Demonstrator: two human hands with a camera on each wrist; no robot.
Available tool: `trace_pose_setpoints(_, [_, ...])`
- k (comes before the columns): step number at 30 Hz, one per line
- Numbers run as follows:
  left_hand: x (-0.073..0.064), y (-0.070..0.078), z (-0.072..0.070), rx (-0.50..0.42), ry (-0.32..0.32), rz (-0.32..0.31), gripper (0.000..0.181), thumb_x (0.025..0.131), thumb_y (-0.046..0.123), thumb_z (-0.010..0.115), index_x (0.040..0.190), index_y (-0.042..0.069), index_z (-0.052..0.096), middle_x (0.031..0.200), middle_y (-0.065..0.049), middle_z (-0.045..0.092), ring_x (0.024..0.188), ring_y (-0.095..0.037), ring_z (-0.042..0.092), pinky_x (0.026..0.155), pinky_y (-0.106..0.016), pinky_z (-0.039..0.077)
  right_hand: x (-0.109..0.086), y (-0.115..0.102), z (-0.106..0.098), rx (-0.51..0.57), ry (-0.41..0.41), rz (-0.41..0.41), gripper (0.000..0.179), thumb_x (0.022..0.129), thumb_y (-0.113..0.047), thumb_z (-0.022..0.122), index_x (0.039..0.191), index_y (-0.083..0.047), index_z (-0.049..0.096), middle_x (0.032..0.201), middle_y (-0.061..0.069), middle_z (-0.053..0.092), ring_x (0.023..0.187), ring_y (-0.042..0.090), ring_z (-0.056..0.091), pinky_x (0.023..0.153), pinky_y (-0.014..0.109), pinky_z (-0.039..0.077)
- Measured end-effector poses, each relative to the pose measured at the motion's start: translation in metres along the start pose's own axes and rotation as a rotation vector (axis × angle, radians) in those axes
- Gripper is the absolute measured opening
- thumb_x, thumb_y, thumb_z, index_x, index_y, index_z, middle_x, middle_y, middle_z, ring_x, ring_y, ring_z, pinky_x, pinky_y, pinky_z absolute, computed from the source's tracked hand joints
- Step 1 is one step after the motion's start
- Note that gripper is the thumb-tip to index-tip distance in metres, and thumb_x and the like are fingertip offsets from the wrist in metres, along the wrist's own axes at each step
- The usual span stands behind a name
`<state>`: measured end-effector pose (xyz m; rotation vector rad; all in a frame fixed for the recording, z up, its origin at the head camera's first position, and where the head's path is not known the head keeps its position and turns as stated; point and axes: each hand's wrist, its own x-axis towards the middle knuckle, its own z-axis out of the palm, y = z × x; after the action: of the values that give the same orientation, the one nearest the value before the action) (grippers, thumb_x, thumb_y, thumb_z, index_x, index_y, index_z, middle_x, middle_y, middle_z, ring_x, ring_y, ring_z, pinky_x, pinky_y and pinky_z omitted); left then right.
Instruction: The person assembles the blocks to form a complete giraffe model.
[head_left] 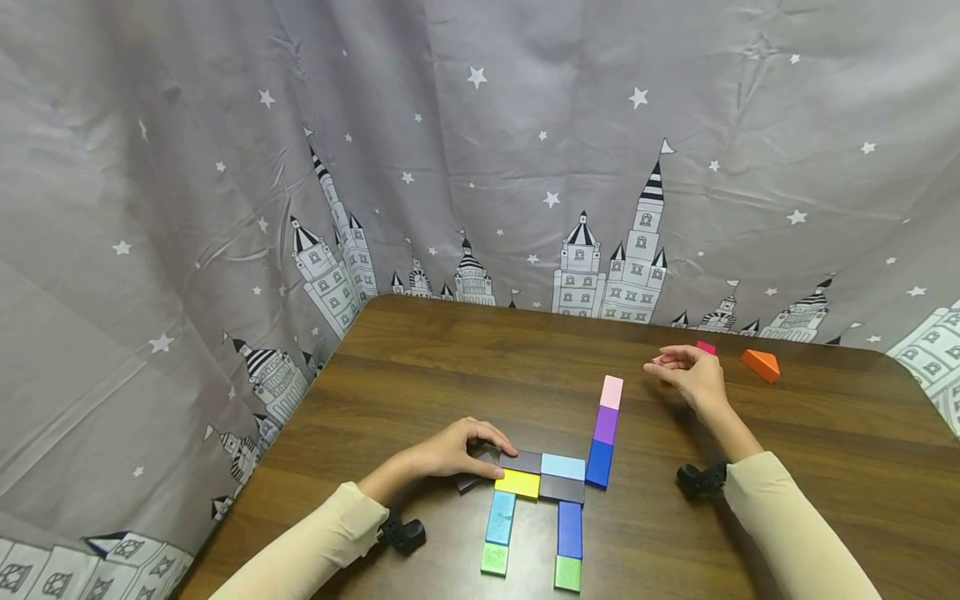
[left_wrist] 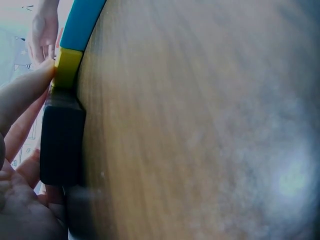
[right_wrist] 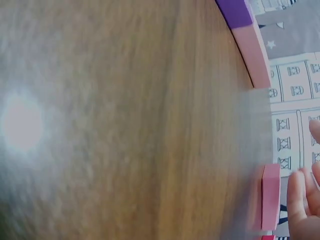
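Table [head_left: 825,433], left hand [head_left: 450,454] touching dark block [left_wrist: 62,145] (wrist view)

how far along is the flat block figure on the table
Done: two legs with green feet, a yellow, grey and light-blue body, and a blue-purple-pink column lie joined. In hand: the left hand rests on a dark block beside the yellow one; the right hand hovers by a pink block. Left: that pink block and an orange wedge lie loose.
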<state>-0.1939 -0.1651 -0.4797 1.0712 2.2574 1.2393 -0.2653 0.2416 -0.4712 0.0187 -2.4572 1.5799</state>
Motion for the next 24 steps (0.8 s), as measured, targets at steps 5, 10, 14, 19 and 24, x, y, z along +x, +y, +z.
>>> trace_pose_setpoints(5, [0.0008, 0.0, -0.0008, -0.001, -0.003, 0.008, 0.029, 0.087, 0.015, 0.079, 0.115, 0.007, 0.074, 0.116, -0.002, 0.071, 0.114, -0.014, 0.06, 0.101, -0.032, 0.044, 0.0024, 0.0031, -0.0057, -0.038, 0.112, 0.075, 0.047, 0.077, -0.009, 0.087, 0.114, 0.013, 0.067, 0.096, 0.025, 0.071, 0.066, -0.008, 0.056, 0.06, 0.01, 0.048])
trace_pose_setpoints(10, [0.0008, -0.0003, -0.0008, 0.01, 0.0, 0.004, 0.029, 0.087, 0.017, 0.079, 0.115, 0.008, 0.075, 0.116, -0.001, 0.071, 0.114, -0.014, 0.06, 0.101, -0.032, 0.043, 0.0025, 0.0056, -0.0077, -0.044, 0.173, 0.131, 0.046, 0.075, -0.007, 0.087, 0.113, 0.011, 0.068, 0.095, 0.019, 0.073, 0.064, -0.012, 0.055, 0.06, 0.008, 0.046])
trace_pose_setpoints(14, [0.0005, 0.0006, -0.0008, 0.019, 0.001, -0.004, 0.029, 0.087, 0.017, 0.079, 0.115, 0.008, 0.075, 0.116, 0.0, 0.071, 0.113, -0.012, 0.059, 0.1, -0.031, 0.043, 0.0021, 0.006, -0.0087, -0.085, 0.236, 0.183, 0.048, 0.073, -0.012, 0.09, 0.113, 0.007, 0.071, 0.094, 0.015, 0.074, 0.064, -0.013, 0.052, 0.065, 0.011, 0.041])
trace_pose_setpoints(19, [-0.0003, 0.0037, -0.001, 0.016, 0.002, -0.013, 0.029, 0.087, 0.016, 0.079, 0.115, 0.008, 0.075, 0.116, 0.0, 0.071, 0.113, -0.011, 0.059, 0.101, -0.031, 0.043, 0.0023, 0.0062, -0.0094, -0.144, 0.272, 0.24, 0.053, 0.071, -0.019, 0.092, 0.115, 0.003, 0.072, 0.1, 0.019, 0.072, 0.073, -0.002, 0.05, 0.073, 0.024, 0.038])
trace_pose_setpoints(24, [-0.0009, 0.0053, -0.0011, 0.018, 0.001, -0.027, 0.03, 0.087, 0.016, 0.079, 0.115, 0.008, 0.075, 0.116, 0.0, 0.071, 0.113, -0.011, 0.058, 0.101, -0.032, 0.042, 0.0028, 0.0077, -0.0088, -0.172, 0.245, 0.263, 0.06, 0.072, -0.02, 0.091, 0.121, 0.005, 0.068, 0.114, 0.026, 0.066, 0.094, 0.02, 0.054, 0.08, 0.031, 0.04])
